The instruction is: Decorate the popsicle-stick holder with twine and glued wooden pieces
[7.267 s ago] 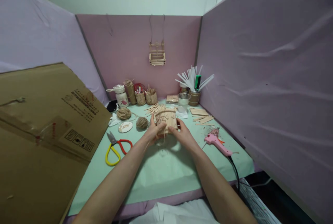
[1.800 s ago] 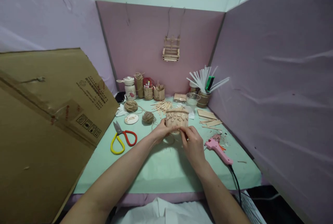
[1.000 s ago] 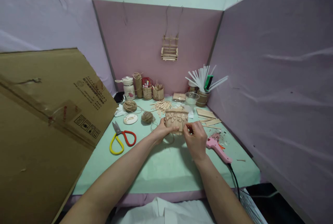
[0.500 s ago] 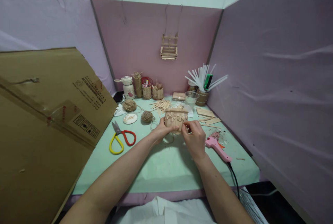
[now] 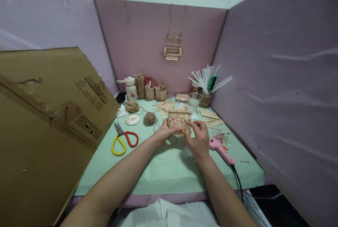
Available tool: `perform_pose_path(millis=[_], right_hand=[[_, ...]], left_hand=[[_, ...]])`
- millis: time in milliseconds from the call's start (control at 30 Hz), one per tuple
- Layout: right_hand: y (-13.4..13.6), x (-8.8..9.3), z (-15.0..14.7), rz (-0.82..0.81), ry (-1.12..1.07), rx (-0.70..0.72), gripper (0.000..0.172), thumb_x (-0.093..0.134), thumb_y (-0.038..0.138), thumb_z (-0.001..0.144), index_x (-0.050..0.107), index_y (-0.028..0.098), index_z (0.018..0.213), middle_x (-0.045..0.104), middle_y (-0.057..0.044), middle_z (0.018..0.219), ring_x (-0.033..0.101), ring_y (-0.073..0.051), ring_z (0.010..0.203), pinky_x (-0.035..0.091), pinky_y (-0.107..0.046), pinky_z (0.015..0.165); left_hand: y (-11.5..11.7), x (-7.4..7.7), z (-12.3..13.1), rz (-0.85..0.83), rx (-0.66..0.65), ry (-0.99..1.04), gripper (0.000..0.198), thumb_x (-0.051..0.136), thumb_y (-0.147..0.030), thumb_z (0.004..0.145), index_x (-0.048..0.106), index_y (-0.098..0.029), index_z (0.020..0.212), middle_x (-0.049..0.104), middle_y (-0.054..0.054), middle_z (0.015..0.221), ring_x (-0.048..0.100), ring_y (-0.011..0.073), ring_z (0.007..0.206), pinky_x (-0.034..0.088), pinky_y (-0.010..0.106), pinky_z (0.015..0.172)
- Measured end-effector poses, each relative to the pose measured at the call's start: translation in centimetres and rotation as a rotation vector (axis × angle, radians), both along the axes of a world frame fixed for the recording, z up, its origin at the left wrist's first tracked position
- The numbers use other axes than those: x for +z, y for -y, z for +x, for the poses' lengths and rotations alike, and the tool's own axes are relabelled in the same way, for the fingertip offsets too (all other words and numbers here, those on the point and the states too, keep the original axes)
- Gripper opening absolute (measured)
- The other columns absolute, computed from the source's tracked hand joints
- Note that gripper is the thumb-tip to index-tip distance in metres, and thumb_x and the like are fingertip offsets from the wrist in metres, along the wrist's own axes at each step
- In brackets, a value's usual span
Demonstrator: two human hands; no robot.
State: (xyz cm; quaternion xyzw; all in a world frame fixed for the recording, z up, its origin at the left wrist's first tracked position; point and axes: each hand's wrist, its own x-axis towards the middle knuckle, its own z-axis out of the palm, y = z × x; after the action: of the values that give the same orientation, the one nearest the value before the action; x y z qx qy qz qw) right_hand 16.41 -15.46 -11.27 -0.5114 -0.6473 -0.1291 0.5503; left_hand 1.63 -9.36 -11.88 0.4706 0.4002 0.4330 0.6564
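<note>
Above the middle of the table, my left hand [image 5: 163, 132] grips a small craft-stick pot [image 5: 176, 121], its thumb across the lower front. The pot is pale wood, with flower shapes on its front and a braided-looking rim. My right hand [image 5: 198, 138] is at the pot's right side, thumb and index finger bent together against it near one flower. Whatever lies between those fingertips is too small to make out. Loose twine [image 5: 171, 139] shows under the pot. A pink glue gun [image 5: 221, 151] lies to the right of my right hand.
Scissors [image 5: 120, 139] with yellow and red handles lie left. Twine balls [image 5: 150, 118], a white disc [image 5: 132, 119], and loose sticks [image 5: 165, 106] are behind. A plastic cup [image 5: 194, 101] and a holder of glue sticks [image 5: 206, 98] stand back right. A cardboard box [image 5: 52, 132] blocks the left.
My right index finger has lifted slightly along the pot's side, with the thumb a little lower. The left hand keeps its hold. The view has shifted very slightly.
</note>
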Motion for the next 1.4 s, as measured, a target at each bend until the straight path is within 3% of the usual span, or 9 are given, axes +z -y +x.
perform_pose_path(millis=[400,633,733,900,1100,1400], right_hand=[[-0.3,-0.2,-0.1,-0.050,0.026,0.040,0.023,0.053,0.027,0.089,0.066,0.019,0.106,0.051,-0.010,0.100,0.052,-0.024,0.094,0.049,-0.042,0.084],[0.8,0.8,-0.4,-0.100,-0.353,0.150,0.026,0.052,0.029,0.089,0.058,0.021,0.113,0.047,-0.009,0.110,0.054,-0.019,0.091,0.056,-0.038,0.078],[1.3,1.9,-0.6,-0.029,-0.465,0.243,0.025,0.050,0.029,0.089,0.053,0.023,0.113,0.039,-0.010,0.118,0.052,-0.019,0.100,0.058,-0.040,0.084],[1.2,3.0,-0.7,-0.013,-0.432,0.361,0.024,0.050,0.026,0.090,0.050,0.025,0.114,0.037,-0.008,0.119,0.048,-0.019,0.106,0.057,-0.042,0.089],[0.7,2.7,-0.5,-0.072,-0.343,0.274,0.022,0.050,0.027,0.090,0.048,0.023,0.111,0.043,-0.009,0.111,0.043,-0.024,0.117,0.051,-0.047,0.092],[0.6,3.3,-0.1,-0.101,-0.265,0.253,0.027,0.050,0.028,0.088,0.048,0.023,0.115,0.046,-0.008,0.112,0.050,-0.021,0.102,0.047,-0.047,0.094]], left_hand=[[-0.1,-0.1,0.0,0.003,-0.015,-0.028,0.088,0.092,-0.036,0.050,0.040,-0.025,0.121,0.064,0.012,0.121,0.062,0.0251,0.113,0.043,0.044,0.104],[-0.2,-0.3,0.0,0.014,-0.019,0.021,0.090,0.093,-0.035,0.050,0.039,-0.021,0.121,0.061,0.016,0.125,0.061,0.0269,0.116,0.043,0.045,0.104],[-0.3,-0.5,0.0,0.018,-0.015,0.010,0.091,0.093,-0.034,0.050,0.039,-0.021,0.122,0.060,0.016,0.128,0.060,0.0269,0.117,0.043,0.045,0.105],[-0.3,-0.4,0.0,0.021,-0.013,0.002,0.089,0.092,-0.034,0.050,0.040,-0.022,0.121,0.060,0.015,0.128,0.059,0.0278,0.120,0.042,0.046,0.105],[-0.3,-0.6,0.0,0.035,-0.009,-0.019,0.095,0.093,-0.035,0.049,0.038,-0.022,0.126,0.059,0.015,0.129,0.057,0.0284,0.122,0.042,0.045,0.105],[-0.2,-0.2,0.1,0.066,0.001,-0.068,0.093,0.093,-0.036,0.049,0.040,-0.021,0.123,0.057,0.016,0.132,0.057,0.0287,0.122,0.044,0.044,0.104]])
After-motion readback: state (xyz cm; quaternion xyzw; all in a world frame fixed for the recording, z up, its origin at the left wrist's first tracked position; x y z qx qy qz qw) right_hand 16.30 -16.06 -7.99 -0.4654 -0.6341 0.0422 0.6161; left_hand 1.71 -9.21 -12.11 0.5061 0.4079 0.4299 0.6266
